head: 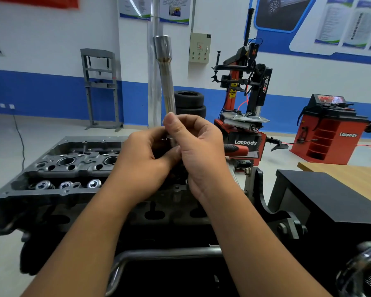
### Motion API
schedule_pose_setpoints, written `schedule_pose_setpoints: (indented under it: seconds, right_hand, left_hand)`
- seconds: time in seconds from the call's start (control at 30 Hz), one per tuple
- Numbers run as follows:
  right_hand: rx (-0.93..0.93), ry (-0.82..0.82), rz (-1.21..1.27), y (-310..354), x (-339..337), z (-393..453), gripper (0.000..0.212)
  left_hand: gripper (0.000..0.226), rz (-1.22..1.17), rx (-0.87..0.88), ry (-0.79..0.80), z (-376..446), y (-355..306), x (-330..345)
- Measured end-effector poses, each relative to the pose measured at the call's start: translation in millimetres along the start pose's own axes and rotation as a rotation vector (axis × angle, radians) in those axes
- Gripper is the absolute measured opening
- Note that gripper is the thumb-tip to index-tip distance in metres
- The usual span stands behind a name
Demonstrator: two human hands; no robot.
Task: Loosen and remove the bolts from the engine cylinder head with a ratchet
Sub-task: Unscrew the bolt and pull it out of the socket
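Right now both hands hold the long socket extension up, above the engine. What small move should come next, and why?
Probably tip the extension over and lower its socket end toward a bolt hole in the cylinder head. The left hand and right hand grip its lower end, seemingly at the ratchet, whose red handle sticks out to the right. The socket points up, away from the head.

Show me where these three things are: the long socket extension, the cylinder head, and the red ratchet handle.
socket extension (166, 82): head view, middle of the shiny shaft.
cylinder head (73, 166): head view, top face near the round bores.
ratchet handle (237, 149): head view, red and black grip right of the hands.
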State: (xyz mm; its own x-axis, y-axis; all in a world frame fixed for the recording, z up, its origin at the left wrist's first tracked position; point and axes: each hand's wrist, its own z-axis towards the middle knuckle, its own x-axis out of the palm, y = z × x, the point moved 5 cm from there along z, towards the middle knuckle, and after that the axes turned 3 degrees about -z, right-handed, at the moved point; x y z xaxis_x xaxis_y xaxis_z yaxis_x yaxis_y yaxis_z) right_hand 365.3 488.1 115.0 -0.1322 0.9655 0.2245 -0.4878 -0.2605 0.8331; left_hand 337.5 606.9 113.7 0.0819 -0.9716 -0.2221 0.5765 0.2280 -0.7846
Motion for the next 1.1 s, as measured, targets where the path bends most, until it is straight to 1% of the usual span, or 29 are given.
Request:
schedule_pose_setpoints:
  seconds: [0.03,0.1,0.17,0.27,0.33,0.37,0.47,0.5,0.57,0.63,0.7,0.73,0.8,0.87,0.9,0.97,1.0,1.1]
  right_hand:
    - [0.008,-0.005,0.0,-0.6,0.0,0.2,0.018]
    - [0.036,-0.021,0.029,-1.0,-0.7,0.7,0.021]
    - [0.047,-0.007,0.054,-1.5,-0.5,1.2,0.022]
    - [0.031,0.009,0.077,-1.1,0.5,0.3,0.016]
    - [0.017,0.004,0.06,-1.6,0.3,0.5,0.023]
    - [0.011,0.0,0.048,-1.7,-0.2,0.9,0.024]
    - [0.009,0.004,0.038,-1.4,-0.7,1.0,0.024]
    - [0.01,0.012,0.048,-1.2,0.0,0.8,0.025]
    - [0.012,0.022,0.079,-1.3,0.9,0.7,0.024]
    - [0.013,0.005,0.089,-1.6,0.4,0.5,0.03]
    - [0.009,-0.014,0.058,-1.4,-0.7,0.1,0.035]
    - [0.007,-0.015,0.044,-1.3,-1.0,0.0,0.033]
    - [0.003,-0.016,0.025,-1.1,-1.7,0.1,0.027]
    - [0.014,-0.019,0.021,-1.0,-2.1,0.3,0.025]
    - [0.023,-0.013,0.031,-1.2,-1.4,0.5,0.025]
    - [0.032,0.005,0.068,-1.1,0.0,0.1,0.022]
    - [0.028,0.008,0.083,-1.1,0.1,-0.1,0.019]
    - [0.008,-0.015,0.072,-1.0,-1.4,-0.7,0.027]
  left_hand:
    - [0.034,-0.009,0.0,0.034,0.2,0.3,0.9]
    - [0.038,-0.03,-0.005,0.04,0.8,1.9,1.6]
    - [0.038,-0.027,-0.006,-0.012,0.9,1.8,1.0]
    - [0.03,0.016,0.014,-0.101,0.5,2.3,-0.8]
    - [0.032,0.03,0.019,-0.122,-0.6,2.2,-2.5]
    - [0.033,0.026,0.023,-0.097,-0.7,1.6,-1.8]
    - [0.037,-0.022,0.031,0.046,-1.4,-1.6,4.7]
    - [0.04,-0.036,0.029,0.051,-1.2,-2.0,4.5]
    - [0.039,-0.036,0.031,-0.005,-0.4,-1.7,1.7]
    - [0.034,0.014,0.052,-0.088,-1.1,-2.2,-0.6]
    - [0.034,0.065,0.06,-0.147,-2.5,-3.0,-2.6]
    - [0.033,0.065,0.064,-0.145,-2.5,-3.4,-2.9]
    - [0.032,0.03,0.059,-0.066,-1.3,-3.7,-0.3]
    - [0.036,-0.01,0.037,0.016,-0.8,-3.3,2.6]
    - [0.039,-0.024,0.028,0.02,-0.8,-2.5,2.0]
    - [0.04,-0.033,0.021,-0.027,-0.8,-0.9,-0.6]
    - [0.037,-0.031,0.023,-0.057,-0.9,-0.4,-1.5]
    - [0.031,-0.001,0.026,-0.129,-1.3,1.3,-3.6]
